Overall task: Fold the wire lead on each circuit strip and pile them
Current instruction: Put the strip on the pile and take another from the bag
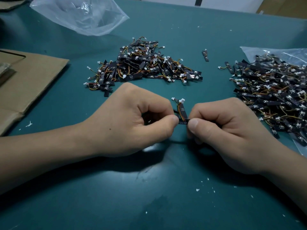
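Left hand [131, 120] and right hand [224, 133], both with fingers curled, meet thumb tip to thumb tip low over the green table mat [149, 200]. Each pinches one side of the near end of a black circuit strip [183, 112]. The paired grip probably steadies the short strip so that its orange-and-yellow wire lead [179, 111] can be pressed flat along the board. The lead now runs up the strip's face to a white connector [182, 100] at the far tip. A second small connector shows just left of it (whether it belongs to another strip cannot be told).

White plastic crumbs [197, 190] dot the mat near the forearms. Bare mat lies between the hands and the heaps, giving room to set a strip down.

Beyond the hands sits the centre pile [142, 65] of strips. It is judged the finished stack, since it lies straight ahead within easy reach. To the right, a larger heap [272, 97] rests on a clear plastic bag [265, 52] and spreads close to the right hand; it is likely the supply. A stray strip [205, 55] lies alone between the two heaps.

Flattened cardboard [33, 77] bounds the left side. An empty clear bag [79, 14] lies near the table's far edge.
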Available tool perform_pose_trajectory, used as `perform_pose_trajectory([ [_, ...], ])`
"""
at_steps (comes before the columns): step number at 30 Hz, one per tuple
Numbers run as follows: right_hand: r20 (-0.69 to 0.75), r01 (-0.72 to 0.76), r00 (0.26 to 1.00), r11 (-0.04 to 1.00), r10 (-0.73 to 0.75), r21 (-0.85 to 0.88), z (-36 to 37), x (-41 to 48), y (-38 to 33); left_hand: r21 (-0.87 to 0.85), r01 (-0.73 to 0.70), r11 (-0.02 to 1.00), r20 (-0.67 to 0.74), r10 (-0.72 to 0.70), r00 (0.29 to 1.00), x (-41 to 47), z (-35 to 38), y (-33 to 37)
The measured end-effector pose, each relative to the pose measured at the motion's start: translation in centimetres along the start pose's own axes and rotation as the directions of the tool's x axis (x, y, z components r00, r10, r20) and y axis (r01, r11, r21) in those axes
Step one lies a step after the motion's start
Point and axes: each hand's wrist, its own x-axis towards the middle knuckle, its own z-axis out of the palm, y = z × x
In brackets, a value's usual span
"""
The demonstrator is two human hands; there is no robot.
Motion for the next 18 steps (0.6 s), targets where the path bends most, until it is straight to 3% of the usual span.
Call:
perform_pose_trajectory([
  [18,0.024,0.038,0.999,0.998,-0.037,-0.044,0.02,-0.02,-0.03,0.004,-0.022,1.0,0.065,0.022,0.998,-0.02,-0.07,0.23],
])
